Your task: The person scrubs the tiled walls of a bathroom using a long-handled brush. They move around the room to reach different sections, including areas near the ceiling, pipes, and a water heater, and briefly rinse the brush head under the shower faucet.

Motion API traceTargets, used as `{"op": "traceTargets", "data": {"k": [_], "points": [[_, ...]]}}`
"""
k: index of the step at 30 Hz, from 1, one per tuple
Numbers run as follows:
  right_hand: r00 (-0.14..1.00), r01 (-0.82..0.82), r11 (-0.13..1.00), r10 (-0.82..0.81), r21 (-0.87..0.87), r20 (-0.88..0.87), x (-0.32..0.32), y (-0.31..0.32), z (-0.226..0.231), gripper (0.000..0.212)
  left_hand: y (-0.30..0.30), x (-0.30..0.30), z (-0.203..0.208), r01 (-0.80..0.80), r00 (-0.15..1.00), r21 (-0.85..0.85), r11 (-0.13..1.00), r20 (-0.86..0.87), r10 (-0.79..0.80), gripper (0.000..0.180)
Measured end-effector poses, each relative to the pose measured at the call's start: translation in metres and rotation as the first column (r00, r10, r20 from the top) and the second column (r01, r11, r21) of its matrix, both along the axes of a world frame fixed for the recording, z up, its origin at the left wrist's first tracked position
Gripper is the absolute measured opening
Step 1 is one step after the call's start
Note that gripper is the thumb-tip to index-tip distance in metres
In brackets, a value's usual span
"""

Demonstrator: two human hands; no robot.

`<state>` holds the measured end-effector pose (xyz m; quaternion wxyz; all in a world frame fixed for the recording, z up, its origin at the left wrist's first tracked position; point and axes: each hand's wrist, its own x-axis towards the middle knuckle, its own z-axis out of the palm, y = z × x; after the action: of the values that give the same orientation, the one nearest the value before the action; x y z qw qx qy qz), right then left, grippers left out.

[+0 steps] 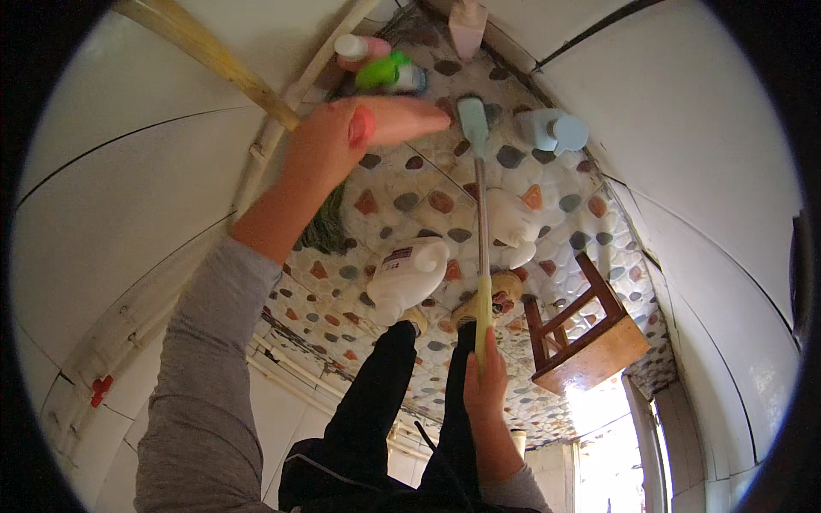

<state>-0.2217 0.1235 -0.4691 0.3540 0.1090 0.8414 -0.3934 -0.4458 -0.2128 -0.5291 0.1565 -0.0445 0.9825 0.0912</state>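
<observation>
My right hand (486,385) is closed round the pale yellow grip of a long-handled brush (482,222). Its thin metal shaft runs up to a pale blue-green head (472,120) near the floor; bristles cannot be made out. My left hand (376,124), blurred, reaches across from the left with fingers stretched out, empty, the tips just short of the brush head. Behind that hand, a green bottle (392,75) and a pink bottle with a white cap (359,50) lie by the wall. Two white bottles, one labelled (410,274) and one beside the shaft (509,218), rest on the floor.
A light-blue jug (547,130) and a pink bottle (467,30) stand along the right wall. The wooden stool (590,342) is tipped at the right. A wooden pole (214,60) leans at upper left, with green broom bristles (325,227) below. Pipes line the left wall.
</observation>
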Motion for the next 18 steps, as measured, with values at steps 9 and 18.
{"op": "traceTargets", "data": {"k": [9,18], "points": [[0.994,0.102,0.995,-0.100,-0.023,0.048,-0.048,-0.010,-0.032,0.052,0.037,0.034,-0.009,-0.160,0.912,0.137,0.978,-0.359,0.199,0.084],[0.933,0.163,0.984,-0.132,-0.065,0.336,0.046,0.017,0.023,0.061,0.144,0.254,-0.026,0.079,0.745,-0.061,0.995,0.667,-0.018,0.081]]}}
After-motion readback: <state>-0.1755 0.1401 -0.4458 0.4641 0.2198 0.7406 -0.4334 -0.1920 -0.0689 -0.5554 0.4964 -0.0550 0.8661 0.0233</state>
